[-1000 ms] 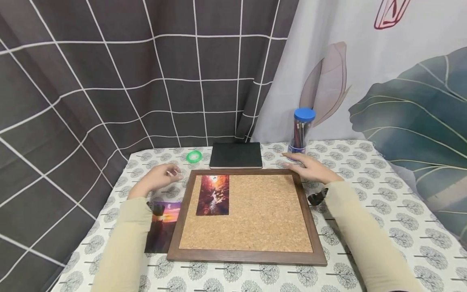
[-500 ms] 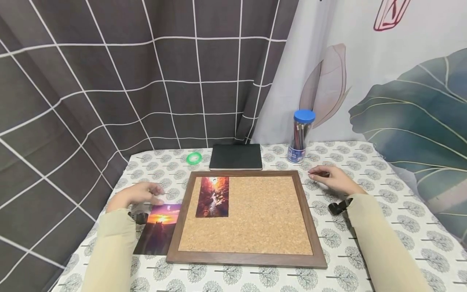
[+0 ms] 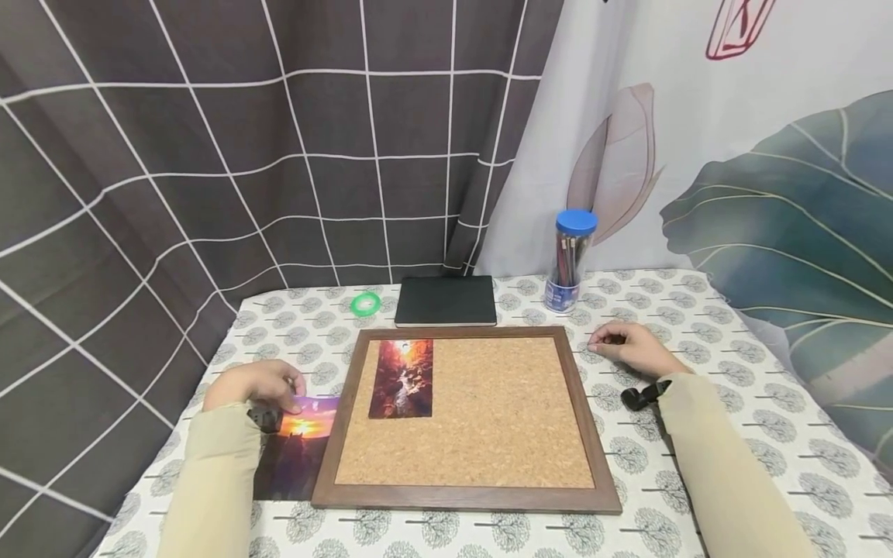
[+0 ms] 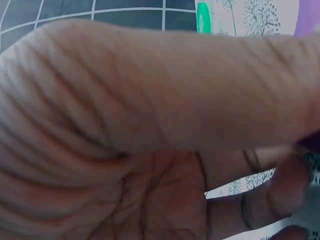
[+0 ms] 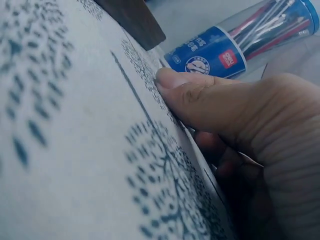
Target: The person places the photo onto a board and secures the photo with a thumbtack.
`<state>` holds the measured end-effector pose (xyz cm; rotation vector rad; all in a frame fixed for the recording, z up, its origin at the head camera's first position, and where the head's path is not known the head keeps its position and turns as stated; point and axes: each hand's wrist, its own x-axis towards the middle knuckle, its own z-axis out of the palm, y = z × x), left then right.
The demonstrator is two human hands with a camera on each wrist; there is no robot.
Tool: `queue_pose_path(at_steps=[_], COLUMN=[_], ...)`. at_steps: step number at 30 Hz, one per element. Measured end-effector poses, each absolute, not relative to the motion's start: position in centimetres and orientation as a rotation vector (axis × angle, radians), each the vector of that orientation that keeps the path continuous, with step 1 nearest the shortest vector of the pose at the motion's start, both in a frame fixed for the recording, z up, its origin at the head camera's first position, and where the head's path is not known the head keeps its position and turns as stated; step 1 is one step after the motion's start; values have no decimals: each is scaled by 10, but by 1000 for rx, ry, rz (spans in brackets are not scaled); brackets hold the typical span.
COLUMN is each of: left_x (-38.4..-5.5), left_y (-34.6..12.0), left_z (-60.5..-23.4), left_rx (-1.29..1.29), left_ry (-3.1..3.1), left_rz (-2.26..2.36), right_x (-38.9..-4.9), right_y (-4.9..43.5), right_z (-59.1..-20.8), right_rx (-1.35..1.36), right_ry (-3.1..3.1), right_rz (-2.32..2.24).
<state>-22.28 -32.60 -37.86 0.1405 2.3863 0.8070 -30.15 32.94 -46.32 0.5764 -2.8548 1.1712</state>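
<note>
My left hand (image 3: 261, 383) pinches the top of a rectangular purple-and-orange sunset photo (image 3: 296, 459), left of the brown wood-framed cork board (image 3: 502, 426); my relaxed right hand (image 3: 638, 347) rests empty on white tree-print cloth (image 3: 729, 372).

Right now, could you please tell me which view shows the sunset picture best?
The head view: only there does the sunset picture show its sun and dark foreground. The left wrist view catches just purple slivers; the right wrist view, none.
</note>
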Motion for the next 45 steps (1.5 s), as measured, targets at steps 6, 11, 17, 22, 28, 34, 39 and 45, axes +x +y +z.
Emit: queue_pose_path(at_steps=[6, 11, 17, 22, 28, 34, 39, 45], left_x=[-222, -219, -219, -224, -241, -267, -276, -282], left_y=[-330, -337, -347, -339, -311, -258, -221, -186], left_z=[-375, -372, -363, -344, -333, -347, -353, -354], left_rx=[201, 201, 326, 424, 526, 583, 592, 674], left_ry=[2336, 2354, 2265, 2245, 2332, 2513, 2549, 2600], left_rz=[843, 853, 964, 1013, 1084, 1250, 1319, 1294], right_x=[-299, -297, -296, -297, -299, -303, -307, -311], right_y=[334, 338, 331, 321, 310, 276, 247, 214], right_z=[-463, -463, -460, -452, -442, -412, -398, -393], right_rx=[558, 528, 467, 499, 550, 592, 664, 830], right_ry=[-2837, -2837, -2794, -2727, -2701, -2740, -2725, -2655], right_rz=[1168, 1130, 1248, 1246, 1207, 1247, 1253, 1199])
